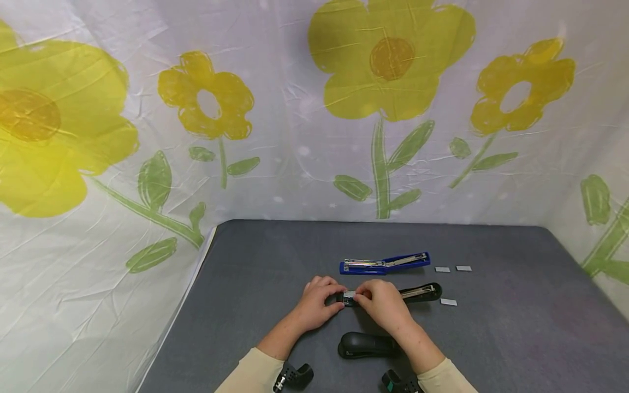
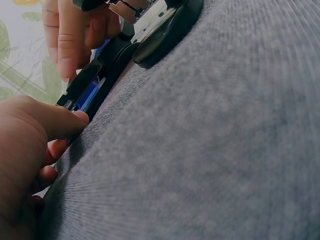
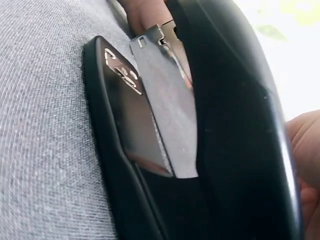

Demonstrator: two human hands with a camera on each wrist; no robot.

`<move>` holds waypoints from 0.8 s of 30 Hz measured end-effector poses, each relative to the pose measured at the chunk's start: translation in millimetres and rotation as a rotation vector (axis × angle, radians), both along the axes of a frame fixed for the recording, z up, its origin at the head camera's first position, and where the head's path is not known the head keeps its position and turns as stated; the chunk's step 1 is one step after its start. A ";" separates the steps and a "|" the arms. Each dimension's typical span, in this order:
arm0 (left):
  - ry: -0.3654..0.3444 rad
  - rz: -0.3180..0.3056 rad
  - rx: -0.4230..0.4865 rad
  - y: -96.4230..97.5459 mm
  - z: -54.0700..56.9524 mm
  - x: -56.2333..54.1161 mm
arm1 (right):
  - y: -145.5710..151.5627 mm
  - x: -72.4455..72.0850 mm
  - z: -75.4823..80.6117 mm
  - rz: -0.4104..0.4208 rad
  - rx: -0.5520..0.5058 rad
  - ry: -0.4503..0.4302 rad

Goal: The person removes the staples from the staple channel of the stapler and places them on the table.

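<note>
A black stapler (image 1: 419,293) lies folded open on the table, its long arm reaching to the right. My left hand (image 1: 318,304) grips its left end between thumb and fingers. My right hand (image 1: 385,303) is bent over the stapler's middle, thumb and index fingertips together right at a small silver piece (image 1: 349,295); I cannot tell what they pinch. A second black stapler (image 1: 367,345), folded together, lies nearer me; in the right wrist view its metal plate (image 3: 167,110) shows. Behind my hands lies a blue stapler (image 1: 363,267), also folded open.
Two staple strips (image 1: 442,269) lie right of the blue stapler, and a single staple strip (image 1: 449,302) beside the open black stapler's right end. All rest on a grey table (image 1: 516,338). A flower-printed sheet (image 1: 285,164) hangs along the table's back and sides.
</note>
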State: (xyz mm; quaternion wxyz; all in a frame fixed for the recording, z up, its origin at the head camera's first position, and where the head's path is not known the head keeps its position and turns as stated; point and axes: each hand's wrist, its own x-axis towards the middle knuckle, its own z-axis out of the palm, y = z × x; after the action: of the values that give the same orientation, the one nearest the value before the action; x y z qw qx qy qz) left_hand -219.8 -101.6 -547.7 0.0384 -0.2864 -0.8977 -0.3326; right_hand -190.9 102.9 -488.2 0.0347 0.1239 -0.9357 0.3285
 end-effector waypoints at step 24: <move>0.010 -0.003 -0.009 -0.2 2.3 1.5 | -7.8 1.0 -5.7 -0.036 -0.161 0.104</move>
State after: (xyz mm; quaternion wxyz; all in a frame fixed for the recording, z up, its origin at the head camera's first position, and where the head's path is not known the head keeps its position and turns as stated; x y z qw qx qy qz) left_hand -218.2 -101.8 -545.4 0.0413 -0.2896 -0.8986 -0.3270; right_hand -189.9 95.1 -493.9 0.0992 0.1209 -0.9053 0.3951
